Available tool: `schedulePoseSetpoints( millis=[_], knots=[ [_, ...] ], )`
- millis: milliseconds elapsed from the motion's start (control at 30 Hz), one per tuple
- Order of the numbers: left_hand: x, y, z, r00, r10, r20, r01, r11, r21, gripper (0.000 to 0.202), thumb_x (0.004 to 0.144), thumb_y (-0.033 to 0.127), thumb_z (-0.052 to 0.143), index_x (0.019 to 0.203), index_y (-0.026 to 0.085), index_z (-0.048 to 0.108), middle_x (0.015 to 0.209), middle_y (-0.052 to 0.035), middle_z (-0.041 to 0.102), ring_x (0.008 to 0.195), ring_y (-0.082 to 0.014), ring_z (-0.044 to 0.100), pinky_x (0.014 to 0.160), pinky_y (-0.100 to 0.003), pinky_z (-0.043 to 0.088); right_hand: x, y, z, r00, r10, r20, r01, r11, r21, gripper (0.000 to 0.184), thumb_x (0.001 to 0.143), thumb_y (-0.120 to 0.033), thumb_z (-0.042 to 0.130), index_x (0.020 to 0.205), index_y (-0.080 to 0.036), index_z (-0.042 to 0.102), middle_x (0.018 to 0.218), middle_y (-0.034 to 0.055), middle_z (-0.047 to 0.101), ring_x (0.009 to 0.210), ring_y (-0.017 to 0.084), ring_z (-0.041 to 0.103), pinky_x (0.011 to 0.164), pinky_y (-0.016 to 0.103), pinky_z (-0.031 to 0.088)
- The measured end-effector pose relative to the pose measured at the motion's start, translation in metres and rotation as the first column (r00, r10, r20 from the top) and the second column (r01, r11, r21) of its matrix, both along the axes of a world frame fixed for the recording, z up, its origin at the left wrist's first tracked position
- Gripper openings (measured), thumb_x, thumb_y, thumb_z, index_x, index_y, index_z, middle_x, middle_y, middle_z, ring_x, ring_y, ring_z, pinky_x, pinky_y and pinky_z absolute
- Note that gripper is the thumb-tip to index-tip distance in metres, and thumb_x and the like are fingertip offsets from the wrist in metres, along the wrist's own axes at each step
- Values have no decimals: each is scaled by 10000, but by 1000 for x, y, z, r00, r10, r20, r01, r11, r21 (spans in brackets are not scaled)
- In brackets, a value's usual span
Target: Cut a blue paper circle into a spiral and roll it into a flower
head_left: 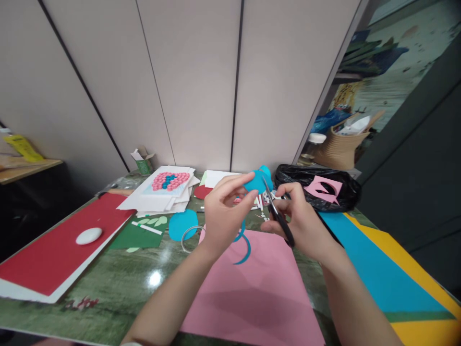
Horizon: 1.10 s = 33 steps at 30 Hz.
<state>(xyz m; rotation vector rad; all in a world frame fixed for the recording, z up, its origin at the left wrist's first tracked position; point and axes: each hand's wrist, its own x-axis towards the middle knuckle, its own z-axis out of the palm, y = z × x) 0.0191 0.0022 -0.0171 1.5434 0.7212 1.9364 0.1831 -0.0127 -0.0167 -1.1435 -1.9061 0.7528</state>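
My left hand [230,209] pinches a piece of blue paper [255,183] between thumb and fingers, above the table. My right hand [297,216] grips a pair of scissors with black handles [284,228]. Their blades meet the right edge of the blue paper. A thin curled strip of blue paper [247,251] hangs below my left hand, over a large pink sheet [248,293]. To the left, a rounded blue paper piece [182,225] lies beside a pale ring [184,239], partly covered by my left hand's side.
Left lie a red sheet [46,254] with a white oval object [89,236], green paper [144,240] and stacked white sheets [137,199]. A black plastic bag [291,175] holds pink scrap [329,192]. Blue [374,274] and yellow sheets [389,245] lie right; a wall rises behind.
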Motion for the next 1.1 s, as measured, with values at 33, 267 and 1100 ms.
schedulePoseSetpoints(
  millis=[33,267,1100],
  knots=[
    [0,-1,0,1000,-9,-10,9,1000,-12,275,713,118,719,963,233,733,925,-28,664,646,-62,560,575,-192,513,-1,0,1,1000,-1,4,1,1000,3,553,721,-416,740,967,-267,269,649,-76,515,566,126,467,519,228,313],
    [1,-2,-1,999,-42,-28,42,999,-16,271,711,113,713,962,212,733,910,-39,668,687,-78,570,633,-204,521,-3,0,0,1000,23,-17,-23,1000,13,530,744,-396,724,981,-270,268,695,-61,532,606,133,483,537,235,333],
    [0,0,-2,999,32,-10,-32,999,24,237,726,133,719,943,228,736,904,-34,683,703,-79,609,612,-186,548,0,3,-4,999,18,-33,-17,1000,20,497,752,-392,719,943,-271,276,596,-110,456,518,101,371,502,224,293]
  ],
)
